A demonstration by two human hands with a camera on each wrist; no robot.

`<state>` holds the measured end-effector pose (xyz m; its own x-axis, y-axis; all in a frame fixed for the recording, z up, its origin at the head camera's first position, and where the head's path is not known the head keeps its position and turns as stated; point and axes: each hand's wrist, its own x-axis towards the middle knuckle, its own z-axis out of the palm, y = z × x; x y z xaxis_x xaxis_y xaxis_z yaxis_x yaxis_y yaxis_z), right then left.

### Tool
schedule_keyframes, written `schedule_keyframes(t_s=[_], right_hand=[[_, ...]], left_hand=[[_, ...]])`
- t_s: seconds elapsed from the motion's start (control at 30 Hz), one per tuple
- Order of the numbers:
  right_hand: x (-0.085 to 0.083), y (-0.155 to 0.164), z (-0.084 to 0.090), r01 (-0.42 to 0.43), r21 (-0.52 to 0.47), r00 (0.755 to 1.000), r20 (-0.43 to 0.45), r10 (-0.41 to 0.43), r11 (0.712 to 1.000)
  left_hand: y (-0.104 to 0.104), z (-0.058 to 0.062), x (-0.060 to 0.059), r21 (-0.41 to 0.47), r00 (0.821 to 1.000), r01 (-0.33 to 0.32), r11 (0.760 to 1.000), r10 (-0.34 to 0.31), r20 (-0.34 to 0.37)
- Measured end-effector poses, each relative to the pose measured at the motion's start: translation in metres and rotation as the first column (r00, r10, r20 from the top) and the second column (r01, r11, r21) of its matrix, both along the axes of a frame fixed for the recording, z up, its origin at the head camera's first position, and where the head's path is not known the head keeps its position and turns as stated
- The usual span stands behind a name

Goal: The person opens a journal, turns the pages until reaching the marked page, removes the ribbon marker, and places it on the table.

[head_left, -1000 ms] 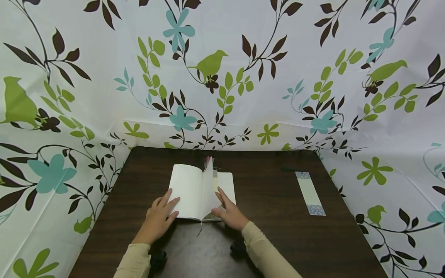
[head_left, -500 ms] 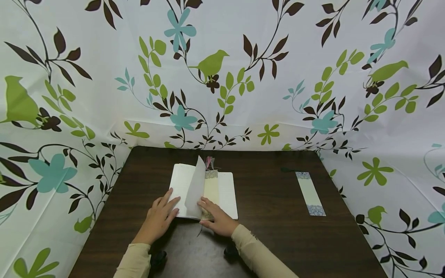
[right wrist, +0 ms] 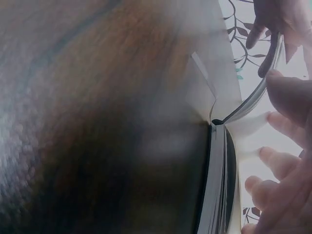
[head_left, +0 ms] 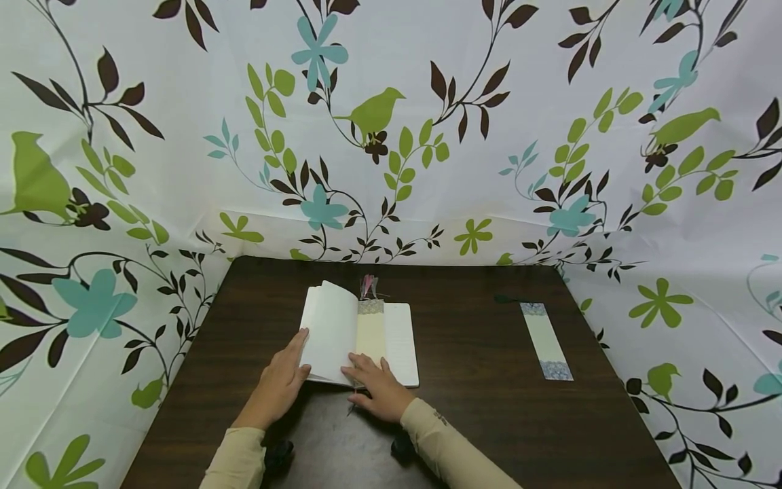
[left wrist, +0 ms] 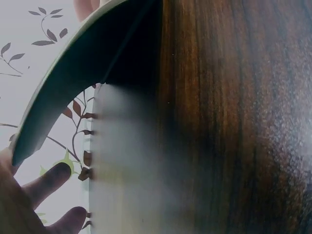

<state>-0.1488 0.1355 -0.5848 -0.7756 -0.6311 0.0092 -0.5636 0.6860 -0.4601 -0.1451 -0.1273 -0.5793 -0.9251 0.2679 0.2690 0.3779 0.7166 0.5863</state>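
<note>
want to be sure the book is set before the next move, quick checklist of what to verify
1. Notebook lies open on the table: ok.
2. Left hand rests flat on the left page edge, fingers straight: ok.
3. Right hand presses the near edge at the spine: ok.
4. Bookmark in the book lies along the gutter on the right page, uncovered: ok.
5. Left pages settled flat: not ok, they arch up near the spine.
6. Second bookmark lies apart at the table's right side, clear of both hands: ok.
</note>
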Motion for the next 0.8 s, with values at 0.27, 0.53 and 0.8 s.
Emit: schedule_keyframes(t_s=[0.27, 0.53, 0.8], right_hand=[[-0.001, 0.0, -0.004, 0.016, 0.056, 0.996, -0.089, -0.01, 0.998], [-0.006, 0.008, -0.01, 0.098, 0.172, 0.977, -0.205, -0.062, 0.98], [-0.016, 0.029, -0.017, 0.214, 0.127, 0.94, -0.297, -0.169, 0.969]], left_hand=[[0.0, 0.0, 0.001, -0.104, 1.0, -0.016, 0.994, 0.014, -0.017], [-0.004, -0.006, -0.002, -0.146, 0.999, -0.02, 0.989, 0.015, -0.036], [-0.005, -0.008, -0.004, -0.151, 1.0, -0.018, 0.988, 0.014, -0.026]])
